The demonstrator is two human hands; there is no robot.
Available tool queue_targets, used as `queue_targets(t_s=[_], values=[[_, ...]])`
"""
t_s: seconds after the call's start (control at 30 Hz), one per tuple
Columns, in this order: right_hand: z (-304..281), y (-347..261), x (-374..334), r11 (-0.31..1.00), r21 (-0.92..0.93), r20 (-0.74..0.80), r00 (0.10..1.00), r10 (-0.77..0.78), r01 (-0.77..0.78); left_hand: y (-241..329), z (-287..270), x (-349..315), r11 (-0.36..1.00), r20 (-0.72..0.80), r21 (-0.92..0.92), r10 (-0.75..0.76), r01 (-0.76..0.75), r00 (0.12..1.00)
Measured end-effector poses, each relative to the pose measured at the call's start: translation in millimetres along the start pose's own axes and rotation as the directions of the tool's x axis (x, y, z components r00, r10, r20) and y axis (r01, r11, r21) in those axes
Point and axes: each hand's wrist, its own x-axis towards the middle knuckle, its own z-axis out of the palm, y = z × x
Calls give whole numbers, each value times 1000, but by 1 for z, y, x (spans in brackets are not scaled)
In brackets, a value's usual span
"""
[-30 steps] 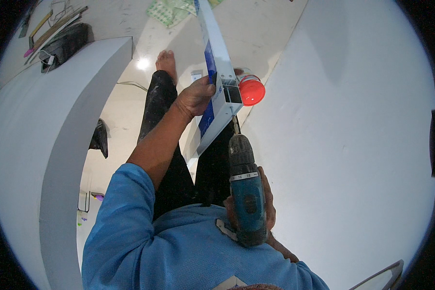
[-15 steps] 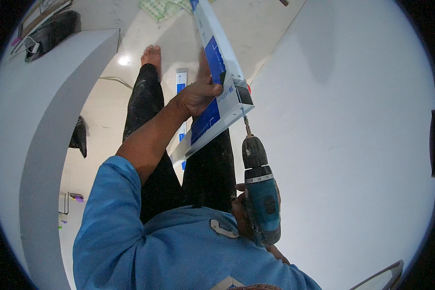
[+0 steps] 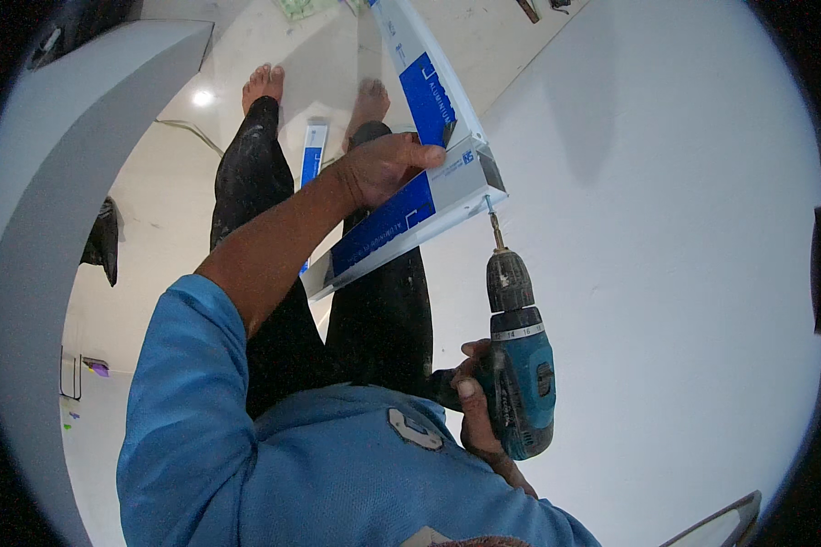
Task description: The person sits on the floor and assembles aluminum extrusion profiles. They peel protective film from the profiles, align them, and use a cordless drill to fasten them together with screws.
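My left hand (image 3: 383,169) is closed around the corner where two white channel profiles with blue-printed film meet. One profile (image 3: 406,41) runs away from me toward the top; the other (image 3: 374,232) slants back over my right leg. In my right hand (image 3: 477,410) is a teal and black cordless drill (image 3: 520,374), held by its grip and pointing away from me. Its bit (image 3: 496,232) reaches a small screw (image 3: 488,202) at the end of the slanting profile. How deep the screw sits cannot be made out.
Another white and blue profile (image 3: 313,150) lies on the floor between my legs. A white wall (image 3: 666,273) rises close on the right, and a curved white partition (image 3: 55,164) on the left. A cable (image 3: 192,132) and a black bag (image 3: 103,242) lie beyond my left leg.
The profile corner and the drill have shifted right in the picture, the bit staying at the corner. More of my right hand's thumb shows. The view itself has moved a little.
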Motion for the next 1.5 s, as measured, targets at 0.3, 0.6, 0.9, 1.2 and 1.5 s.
queue_targets(t_s=[0.3,0.6,0.9,1.2,1.5], values=[[-3,-3,2,991,16,35,991,-132,132,0,-3,0,995,55,-100,12,-7,998],[-13,8,0,995,-60,108,991,-78,85,-9,-8,4,988,31,-144,56,-51,998],[-22,23,2,950,-311,160,987,9,41,-7,-12,2,947,87,-308,124,-92,989],[-13,23,-1,982,-174,83,995,-58,72,-7,-12,-3,965,35,-251,89,-78,995],[3,2,7,992,-4,-19,992,-129,129,0,-19,1,986,141,-163,-7,31,990]])
